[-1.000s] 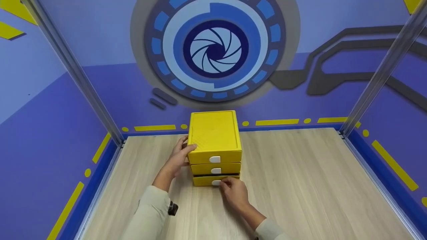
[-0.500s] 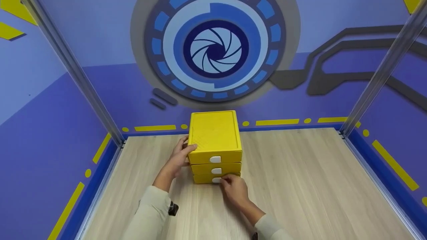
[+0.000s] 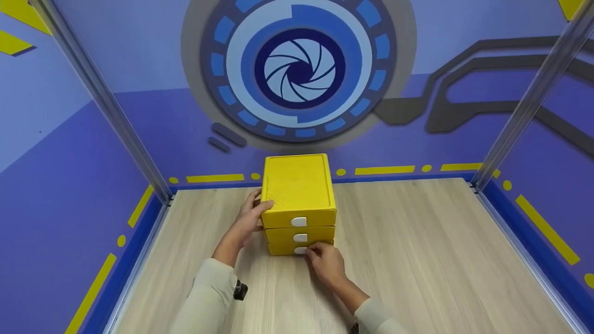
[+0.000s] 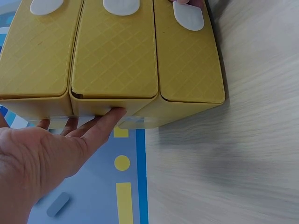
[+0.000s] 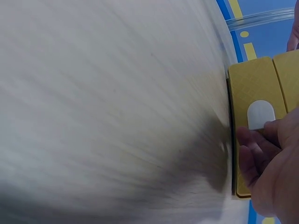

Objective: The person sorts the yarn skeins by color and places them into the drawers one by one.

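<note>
A yellow three-drawer box [image 3: 299, 183] stands on the table near the back wall, each drawer front bearing a white tab. All three fronts look flush, the bottom drawer [image 3: 280, 249] included. My left hand [image 3: 246, 222] rests on the box's left side, its thumb on the top edge. In the left wrist view its fingers [image 4: 100, 128] stretch along the side wall. At the bottom drawer, my right hand [image 3: 328, 266] pinches the white tab [image 5: 260, 114] between thumb and curled fingers. Nothing of the drawers' insides shows.
The pale wooden table [image 3: 417, 260] spreads out on both sides of the box. Behind it rises a blue printed wall [image 3: 153, 130], with metal corner posts [image 3: 529, 97] at left and right. A black strap piece [image 3: 241, 290] sits at the left cuff.
The bottom drawer stood slightly out a second ago, with a dark gap above its front. My right hand has moved it inward until flush. The left hand has stayed in place.
</note>
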A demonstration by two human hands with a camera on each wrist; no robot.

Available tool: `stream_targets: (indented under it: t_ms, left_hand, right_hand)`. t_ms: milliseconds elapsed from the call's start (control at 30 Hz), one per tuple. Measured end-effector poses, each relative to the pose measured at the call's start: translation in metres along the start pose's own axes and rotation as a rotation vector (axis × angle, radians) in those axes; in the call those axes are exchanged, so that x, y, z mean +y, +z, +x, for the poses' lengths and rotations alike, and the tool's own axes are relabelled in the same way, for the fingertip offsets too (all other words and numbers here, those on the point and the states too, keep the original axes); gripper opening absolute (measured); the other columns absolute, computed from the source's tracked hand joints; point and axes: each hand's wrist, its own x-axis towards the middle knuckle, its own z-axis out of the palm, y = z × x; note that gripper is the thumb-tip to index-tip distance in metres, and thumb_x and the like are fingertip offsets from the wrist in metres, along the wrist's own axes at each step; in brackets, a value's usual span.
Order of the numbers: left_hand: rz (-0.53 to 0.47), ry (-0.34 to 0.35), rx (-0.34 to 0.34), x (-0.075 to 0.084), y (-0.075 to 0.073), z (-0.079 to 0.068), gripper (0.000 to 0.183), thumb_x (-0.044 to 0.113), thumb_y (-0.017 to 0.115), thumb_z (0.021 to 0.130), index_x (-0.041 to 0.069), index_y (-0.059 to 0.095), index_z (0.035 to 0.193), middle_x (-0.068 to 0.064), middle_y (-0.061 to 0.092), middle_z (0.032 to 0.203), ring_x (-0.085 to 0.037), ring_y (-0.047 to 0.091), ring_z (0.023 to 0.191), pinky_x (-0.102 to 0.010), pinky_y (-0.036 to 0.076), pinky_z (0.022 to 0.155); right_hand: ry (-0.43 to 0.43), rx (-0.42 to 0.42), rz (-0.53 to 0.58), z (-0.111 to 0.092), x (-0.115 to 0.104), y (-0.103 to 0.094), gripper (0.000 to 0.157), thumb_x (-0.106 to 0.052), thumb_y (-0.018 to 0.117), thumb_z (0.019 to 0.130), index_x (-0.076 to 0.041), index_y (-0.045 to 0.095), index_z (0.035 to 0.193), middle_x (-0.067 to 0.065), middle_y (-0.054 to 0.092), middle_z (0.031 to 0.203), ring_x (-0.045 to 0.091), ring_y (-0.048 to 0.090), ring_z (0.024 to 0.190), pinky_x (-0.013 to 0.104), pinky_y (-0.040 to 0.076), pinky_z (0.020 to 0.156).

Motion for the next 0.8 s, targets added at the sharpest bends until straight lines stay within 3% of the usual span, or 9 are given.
stream_targets:
  t_ms: [133,267,433,567,800]
  left_hand:
    - [0.009,0.005,0.014,0.0,0.001,0.0,0.082,0.053,0.068,0.099,0.031,0.029,0.167,-0.011,0.04,0.17,-0.036,0.052,0.148,-0.067,0.047,0.117]
    - [0.028,0.002,0.036,0.001,0.003,-0.002,0.081,0.058,0.067,0.098,0.031,0.032,0.166,-0.011,0.039,0.171,-0.036,0.052,0.148,-0.066,0.049,0.115]
    - [0.051,-0.001,0.074,-0.001,0.004,-0.01,0.083,0.067,0.062,0.098,0.027,0.035,0.165,-0.015,0.044,0.167,-0.037,0.056,0.145,-0.062,0.053,0.113]
    - [0.078,0.02,0.106,-0.009,0.002,-0.02,0.084,0.072,0.054,0.101,0.021,0.036,0.165,-0.019,0.045,0.165,-0.044,0.052,0.149,-0.064,0.05,0.116]
    - [0.114,0.069,0.148,-0.04,-0.005,-0.047,0.082,0.07,0.031,0.108,0.012,0.035,0.166,-0.025,0.043,0.166,-0.049,0.041,0.156,-0.066,0.038,0.125]
  right_hand:
    - [0.024,-0.054,0.058,-0.001,-0.001,-0.005,0.015,-0.023,0.073,0.101,-0.012,0.081,0.108,-0.002,0.079,0.094,0.009,0.066,0.078,0.03,0.059,0.069]
    - [-0.01,-0.111,0.091,-0.007,0.0,-0.015,0.019,-0.026,0.072,0.102,-0.012,0.081,0.111,-0.001,0.079,0.097,0.008,0.067,0.077,0.025,0.057,0.064]
    - [-0.122,-0.142,0.004,-0.016,0.005,-0.036,0.018,-0.028,0.071,0.103,-0.015,0.082,0.105,-0.003,0.081,0.098,0.004,0.067,0.075,0.023,0.056,0.068]
    - [-0.203,-0.148,-0.098,-0.025,0.011,-0.057,0.018,-0.031,0.07,0.103,-0.018,0.082,0.103,-0.007,0.082,0.096,0.001,0.069,0.076,0.023,0.057,0.068]
    - [-0.297,-0.088,-0.18,-0.048,0.032,-0.097,0.013,-0.027,0.073,0.102,-0.021,0.083,0.099,-0.011,0.081,0.089,-0.002,0.069,0.075,0.023,0.059,0.067]
